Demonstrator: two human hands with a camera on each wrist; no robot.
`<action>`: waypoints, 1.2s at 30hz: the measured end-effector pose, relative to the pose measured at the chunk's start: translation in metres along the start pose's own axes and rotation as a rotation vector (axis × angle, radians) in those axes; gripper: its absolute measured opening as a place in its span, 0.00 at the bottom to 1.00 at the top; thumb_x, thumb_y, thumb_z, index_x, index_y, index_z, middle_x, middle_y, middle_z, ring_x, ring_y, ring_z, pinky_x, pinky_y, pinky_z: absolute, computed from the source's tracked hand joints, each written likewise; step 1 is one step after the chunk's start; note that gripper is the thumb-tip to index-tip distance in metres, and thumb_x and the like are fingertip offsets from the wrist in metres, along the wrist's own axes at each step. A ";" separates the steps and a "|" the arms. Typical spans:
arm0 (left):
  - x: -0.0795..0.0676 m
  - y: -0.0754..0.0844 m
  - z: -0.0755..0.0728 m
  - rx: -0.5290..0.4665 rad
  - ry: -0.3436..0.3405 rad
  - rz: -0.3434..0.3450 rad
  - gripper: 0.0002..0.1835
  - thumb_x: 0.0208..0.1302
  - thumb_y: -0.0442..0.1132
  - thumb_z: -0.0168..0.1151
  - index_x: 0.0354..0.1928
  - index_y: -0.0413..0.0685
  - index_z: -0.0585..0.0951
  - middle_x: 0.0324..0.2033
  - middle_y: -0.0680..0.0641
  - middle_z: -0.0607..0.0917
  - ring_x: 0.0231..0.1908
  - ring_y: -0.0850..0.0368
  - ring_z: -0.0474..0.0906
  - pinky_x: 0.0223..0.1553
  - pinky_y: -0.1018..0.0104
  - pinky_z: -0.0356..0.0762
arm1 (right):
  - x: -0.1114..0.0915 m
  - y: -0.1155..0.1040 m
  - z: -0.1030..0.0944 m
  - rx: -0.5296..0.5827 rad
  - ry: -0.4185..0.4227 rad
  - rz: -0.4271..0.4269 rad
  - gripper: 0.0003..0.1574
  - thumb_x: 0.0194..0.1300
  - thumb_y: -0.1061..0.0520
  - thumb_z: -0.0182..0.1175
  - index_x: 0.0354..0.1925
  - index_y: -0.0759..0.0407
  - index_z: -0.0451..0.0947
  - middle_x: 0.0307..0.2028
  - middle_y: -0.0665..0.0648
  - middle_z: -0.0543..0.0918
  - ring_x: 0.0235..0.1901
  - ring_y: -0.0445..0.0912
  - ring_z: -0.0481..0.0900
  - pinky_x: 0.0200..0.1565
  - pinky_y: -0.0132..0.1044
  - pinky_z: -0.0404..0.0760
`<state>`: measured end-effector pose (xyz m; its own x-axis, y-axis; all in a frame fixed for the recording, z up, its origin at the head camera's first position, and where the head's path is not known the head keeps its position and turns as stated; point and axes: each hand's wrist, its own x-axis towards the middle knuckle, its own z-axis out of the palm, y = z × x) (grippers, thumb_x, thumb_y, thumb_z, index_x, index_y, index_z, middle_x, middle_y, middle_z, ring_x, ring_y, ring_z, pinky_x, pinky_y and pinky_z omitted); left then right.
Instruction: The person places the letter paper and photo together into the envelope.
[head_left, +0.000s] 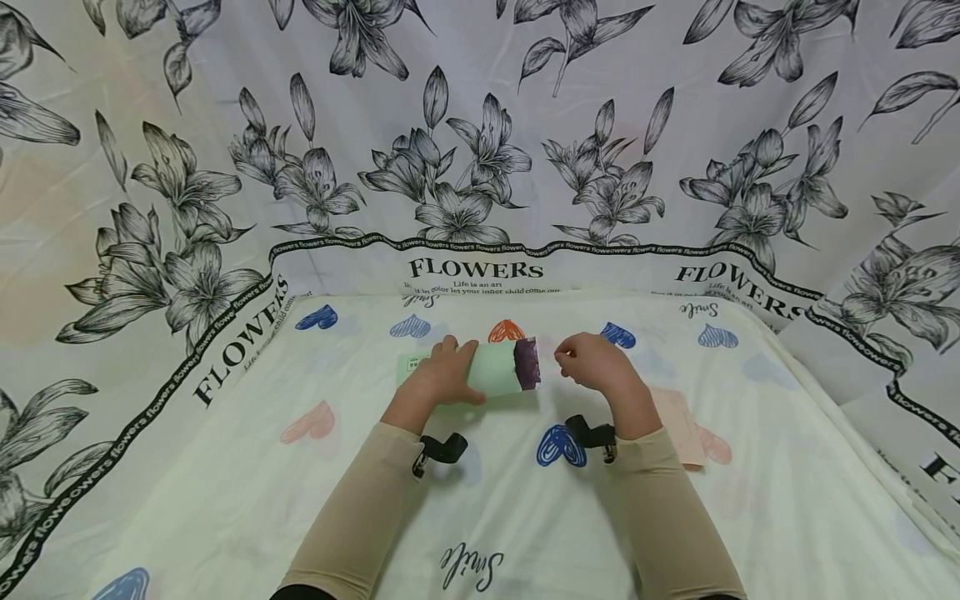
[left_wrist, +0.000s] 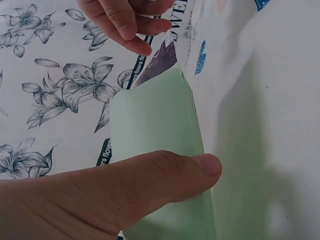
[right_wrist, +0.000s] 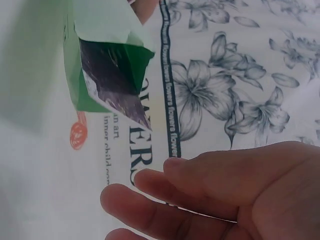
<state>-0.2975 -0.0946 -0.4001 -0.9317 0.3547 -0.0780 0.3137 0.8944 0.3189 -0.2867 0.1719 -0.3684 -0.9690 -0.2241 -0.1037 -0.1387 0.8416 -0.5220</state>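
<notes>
My left hand (head_left: pixel 442 377) grips a light green paper box (head_left: pixel 495 371) above the table. In the left wrist view the thumb (left_wrist: pixel 175 175) lies across the box's face; the other fingers are hidden behind it. A dark purple, shiny piece (head_left: pixel 528 364) sticks out of the box's open right end. The right wrist view looks into that end, where the purple piece (right_wrist: pixel 112 75) rests against a green inner wall. Just right of it, my right hand (head_left: pixel 596 362) hovers apart from the box, fingers loosely bent, nothing held.
A flat pink piece (head_left: pixel 678 425) lies on the table beside the right forearm, which partly covers it. The white cloth (head_left: pixel 360 500) has printed hearts and lettering. Behind it hangs a white curtain (head_left: pixel 480 200) with black flower drawings. Dark camera mounts (head_left: pixel 444 448) sit on both wrists.
</notes>
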 end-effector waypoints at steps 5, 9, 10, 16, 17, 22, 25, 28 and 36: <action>0.000 0.000 0.001 -0.001 0.002 0.003 0.55 0.53 0.54 0.80 0.78 0.47 0.62 0.62 0.35 0.66 0.57 0.41 0.66 0.55 0.43 0.75 | -0.001 0.003 -0.003 0.017 -0.006 0.016 0.22 0.78 0.53 0.54 0.60 0.65 0.81 0.38 0.57 0.88 0.34 0.48 0.83 0.36 0.43 0.81; 0.000 -0.001 0.001 0.002 0.000 0.005 0.55 0.53 0.54 0.80 0.79 0.48 0.61 0.63 0.36 0.66 0.58 0.42 0.66 0.55 0.44 0.75 | -0.002 0.001 -0.001 0.020 -0.004 0.001 0.22 0.77 0.53 0.55 0.60 0.64 0.81 0.38 0.56 0.88 0.35 0.49 0.83 0.37 0.44 0.81; 0.001 -0.001 0.001 0.003 0.001 0.008 0.55 0.53 0.55 0.80 0.79 0.48 0.61 0.63 0.36 0.66 0.58 0.42 0.66 0.55 0.44 0.75 | -0.002 0.000 0.000 0.019 -0.005 -0.001 0.22 0.77 0.53 0.55 0.60 0.64 0.81 0.39 0.57 0.87 0.35 0.49 0.82 0.37 0.44 0.81; 0.002 -0.002 0.003 0.015 -0.001 0.013 0.56 0.53 0.56 0.80 0.79 0.48 0.61 0.64 0.36 0.66 0.59 0.42 0.66 0.56 0.44 0.75 | 0.003 -0.005 0.007 -0.022 -0.010 -0.041 0.21 0.76 0.52 0.56 0.59 0.61 0.83 0.37 0.55 0.87 0.37 0.49 0.82 0.40 0.46 0.81; 0.002 -0.002 0.003 0.016 -0.001 0.012 0.56 0.53 0.56 0.80 0.79 0.48 0.61 0.64 0.36 0.66 0.59 0.42 0.66 0.56 0.44 0.74 | 0.003 -0.006 0.008 -0.031 -0.010 -0.050 0.21 0.76 0.52 0.56 0.59 0.61 0.83 0.37 0.55 0.87 0.37 0.49 0.82 0.40 0.46 0.81; 0.004 -0.002 0.003 0.019 0.001 0.009 0.56 0.53 0.56 0.80 0.79 0.48 0.60 0.64 0.36 0.66 0.59 0.42 0.65 0.57 0.45 0.74 | 0.004 -0.012 0.010 -0.055 -0.010 -0.067 0.20 0.75 0.53 0.57 0.57 0.62 0.84 0.40 0.57 0.87 0.39 0.50 0.82 0.42 0.47 0.82; 0.004 -0.001 0.004 0.025 -0.001 0.012 0.57 0.53 0.56 0.79 0.80 0.48 0.60 0.64 0.36 0.65 0.59 0.42 0.65 0.57 0.45 0.74 | 0.003 -0.014 0.012 -0.062 -0.007 -0.064 0.20 0.75 0.53 0.57 0.57 0.61 0.84 0.42 0.58 0.86 0.38 0.50 0.81 0.42 0.46 0.81; 0.004 -0.001 0.004 0.032 -0.005 0.015 0.57 0.53 0.57 0.79 0.80 0.48 0.60 0.65 0.36 0.65 0.60 0.42 0.65 0.57 0.45 0.75 | 0.002 -0.015 0.013 -0.065 -0.006 -0.065 0.20 0.75 0.53 0.57 0.57 0.61 0.84 0.43 0.58 0.86 0.39 0.50 0.81 0.42 0.46 0.81; 0.003 0.000 0.003 0.030 0.003 0.017 0.56 0.53 0.56 0.80 0.79 0.48 0.60 0.64 0.36 0.65 0.60 0.42 0.66 0.57 0.45 0.75 | 0.000 -0.017 0.012 -0.069 -0.008 -0.073 0.20 0.75 0.53 0.56 0.58 0.62 0.83 0.44 0.58 0.86 0.40 0.50 0.81 0.43 0.47 0.81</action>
<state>-0.2998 -0.0925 -0.4034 -0.9269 0.3687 -0.0698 0.3346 0.8962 0.2913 -0.2822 0.1516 -0.3703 -0.9542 -0.2899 -0.0740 -0.2233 0.8547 -0.4686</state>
